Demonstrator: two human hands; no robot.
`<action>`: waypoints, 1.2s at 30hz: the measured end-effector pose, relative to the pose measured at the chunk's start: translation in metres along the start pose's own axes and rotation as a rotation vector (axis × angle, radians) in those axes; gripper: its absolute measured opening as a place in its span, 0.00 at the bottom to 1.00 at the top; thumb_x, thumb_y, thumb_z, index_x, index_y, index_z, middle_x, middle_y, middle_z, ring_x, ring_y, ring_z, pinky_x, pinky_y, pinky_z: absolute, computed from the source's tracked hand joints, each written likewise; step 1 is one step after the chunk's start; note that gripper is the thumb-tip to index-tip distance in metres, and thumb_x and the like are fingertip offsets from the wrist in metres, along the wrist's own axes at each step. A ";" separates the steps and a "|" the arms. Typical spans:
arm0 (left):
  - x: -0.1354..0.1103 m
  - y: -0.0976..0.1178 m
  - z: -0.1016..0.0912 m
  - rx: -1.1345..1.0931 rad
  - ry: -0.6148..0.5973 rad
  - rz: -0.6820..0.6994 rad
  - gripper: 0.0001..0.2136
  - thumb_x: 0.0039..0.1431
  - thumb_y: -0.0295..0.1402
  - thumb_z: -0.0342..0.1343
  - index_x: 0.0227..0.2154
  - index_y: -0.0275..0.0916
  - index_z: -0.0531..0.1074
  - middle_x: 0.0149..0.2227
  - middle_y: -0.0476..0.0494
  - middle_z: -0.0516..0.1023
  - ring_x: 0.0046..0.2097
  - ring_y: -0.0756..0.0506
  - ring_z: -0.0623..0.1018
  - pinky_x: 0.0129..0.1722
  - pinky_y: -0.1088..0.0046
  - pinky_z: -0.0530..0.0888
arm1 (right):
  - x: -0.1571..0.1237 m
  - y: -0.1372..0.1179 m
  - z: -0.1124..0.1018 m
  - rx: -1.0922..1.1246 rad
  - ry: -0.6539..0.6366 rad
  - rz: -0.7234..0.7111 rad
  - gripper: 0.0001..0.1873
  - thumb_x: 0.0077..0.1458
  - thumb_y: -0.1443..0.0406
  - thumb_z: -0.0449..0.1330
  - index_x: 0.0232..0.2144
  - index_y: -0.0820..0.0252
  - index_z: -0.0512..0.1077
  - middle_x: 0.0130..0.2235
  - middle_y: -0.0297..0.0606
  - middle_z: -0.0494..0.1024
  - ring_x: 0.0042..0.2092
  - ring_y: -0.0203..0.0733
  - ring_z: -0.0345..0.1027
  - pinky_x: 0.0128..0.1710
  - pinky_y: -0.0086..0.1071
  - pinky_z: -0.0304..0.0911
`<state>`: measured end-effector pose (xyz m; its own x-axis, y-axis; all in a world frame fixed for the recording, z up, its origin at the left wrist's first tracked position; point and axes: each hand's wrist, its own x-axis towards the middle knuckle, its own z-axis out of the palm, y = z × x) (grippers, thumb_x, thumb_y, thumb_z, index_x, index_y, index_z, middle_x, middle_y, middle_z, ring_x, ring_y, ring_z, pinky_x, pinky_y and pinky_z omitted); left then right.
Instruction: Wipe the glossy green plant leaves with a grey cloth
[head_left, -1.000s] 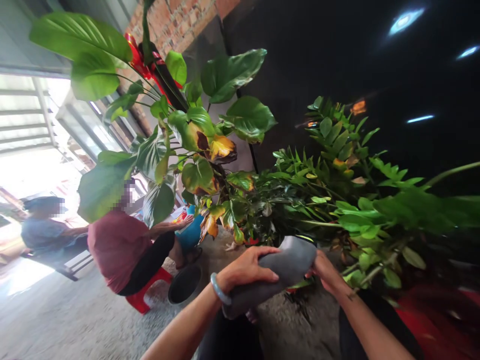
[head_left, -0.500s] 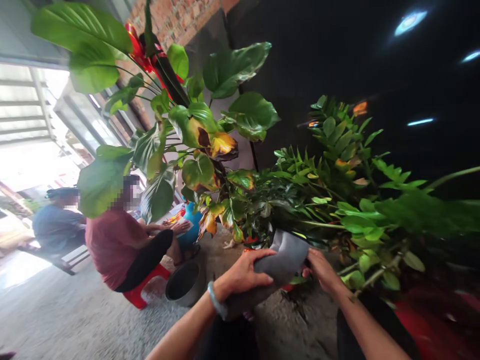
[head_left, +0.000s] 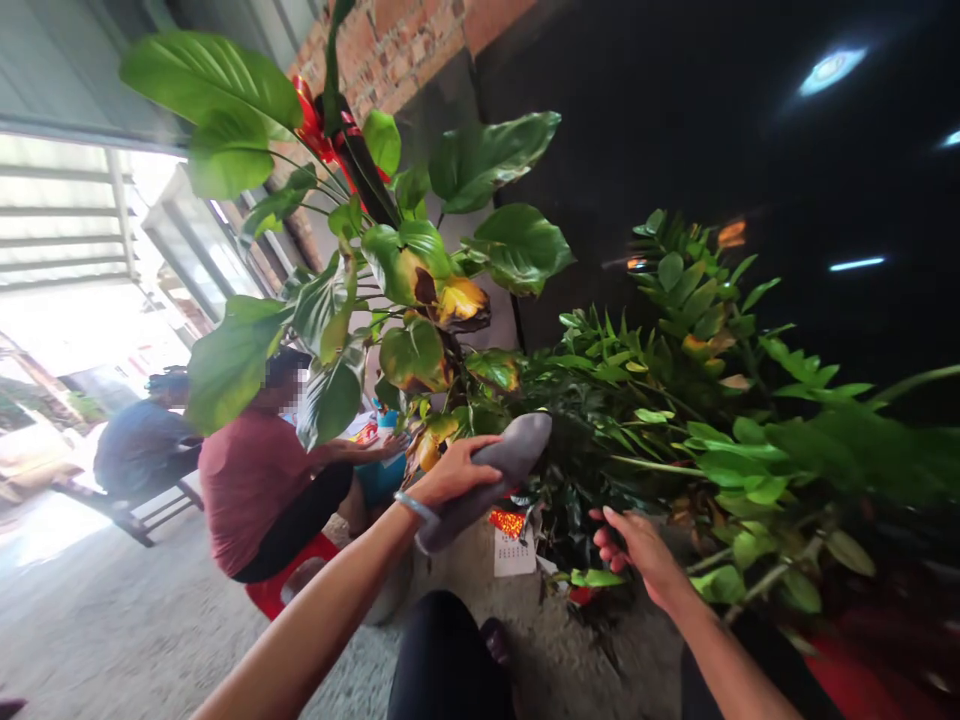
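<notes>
My left hand is wrapped around a long grey shoe-shaped piece, rounded at its far end. The piece tilts up and away, its near end beside my wrist, which wears a pale bangle. To the right and lower, my right hand is apart from the piece, in front of dark foliage. Its fingers are curled in with the thumb close to them; whether something small is between them cannot be made out.
A tall leafy plant and lower green plants stand ahead. On the left, a person in a red shirt sits on a red stool, another person behind. A printed paper lies low ahead.
My right hand has come off the grey piece and moved slightly down. My left hand has carried the piece left and up, turning it.
</notes>
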<state>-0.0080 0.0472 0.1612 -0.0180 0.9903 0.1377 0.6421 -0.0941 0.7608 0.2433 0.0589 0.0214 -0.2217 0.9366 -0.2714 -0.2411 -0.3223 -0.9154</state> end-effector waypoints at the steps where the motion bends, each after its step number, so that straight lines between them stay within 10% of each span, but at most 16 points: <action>1: -0.004 -0.003 -0.006 0.023 -0.004 -0.006 0.24 0.38 0.30 0.62 0.44 0.40 0.78 0.40 0.47 0.82 0.43 0.41 0.78 0.48 0.64 0.72 | -0.001 -0.001 -0.001 0.003 -0.011 -0.002 0.12 0.43 0.57 0.63 0.27 0.62 0.75 0.19 0.35 0.73 0.19 0.35 0.66 0.15 0.25 0.57; 8: 0.024 0.018 -0.034 -0.074 0.514 0.089 0.29 0.43 0.37 0.62 0.52 0.35 0.72 0.49 0.40 0.78 0.48 0.40 0.76 0.52 0.63 0.70 | -0.001 -0.003 0.001 0.024 0.028 -0.010 0.13 0.40 0.57 0.64 0.25 0.61 0.76 0.17 0.34 0.73 0.18 0.35 0.64 0.16 0.26 0.56; 12: 0.018 0.007 0.005 -0.114 0.393 -0.058 0.28 0.41 0.31 0.63 0.50 0.35 0.73 0.44 0.41 0.79 0.44 0.41 0.77 0.48 0.65 0.72 | 0.000 -0.002 0.004 0.018 0.026 -0.006 0.13 0.40 0.57 0.64 0.25 0.61 0.75 0.18 0.34 0.73 0.19 0.36 0.65 0.16 0.27 0.56; 18: -0.078 -0.031 0.071 -0.290 -0.017 -0.434 0.22 0.40 0.33 0.60 0.43 0.36 0.75 0.30 0.48 0.79 0.31 0.44 0.76 0.33 0.69 0.72 | -0.001 -0.003 -0.004 -0.004 0.026 -0.003 0.13 0.39 0.56 0.64 0.24 0.61 0.76 0.17 0.34 0.73 0.18 0.36 0.64 0.17 0.28 0.56; 21: -0.103 -0.025 0.064 -0.293 -0.135 -0.376 0.22 0.35 0.31 0.61 0.41 0.38 0.77 0.32 0.49 0.80 0.37 0.42 0.77 0.38 0.69 0.72 | -0.001 -0.002 -0.005 0.000 0.041 -0.018 0.15 0.38 0.55 0.64 0.23 0.62 0.76 0.17 0.35 0.73 0.18 0.36 0.64 0.17 0.28 0.56; 28: -0.063 0.003 0.030 -0.373 0.397 -0.298 0.31 0.40 0.40 0.61 0.51 0.36 0.70 0.39 0.44 0.79 0.37 0.43 0.76 0.38 0.70 0.72 | 0.002 0.001 0.005 0.043 0.068 -0.055 0.14 0.38 0.55 0.64 0.23 0.61 0.74 0.16 0.33 0.72 0.17 0.34 0.63 0.15 0.26 0.54; 36: -0.100 0.010 0.056 -0.354 -0.161 -0.339 0.25 0.34 0.33 0.64 0.42 0.39 0.78 0.36 0.48 0.80 0.39 0.42 0.75 0.40 0.70 0.71 | -0.003 -0.005 0.002 0.067 0.021 -0.045 0.14 0.37 0.55 0.65 0.21 0.60 0.74 0.16 0.33 0.73 0.18 0.35 0.64 0.15 0.27 0.56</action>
<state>0.0430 -0.0473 0.1194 -0.0442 0.9718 -0.2315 0.3209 0.2333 0.9179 0.2433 0.0569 0.0272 -0.1897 0.9528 -0.2371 -0.3129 -0.2876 -0.9052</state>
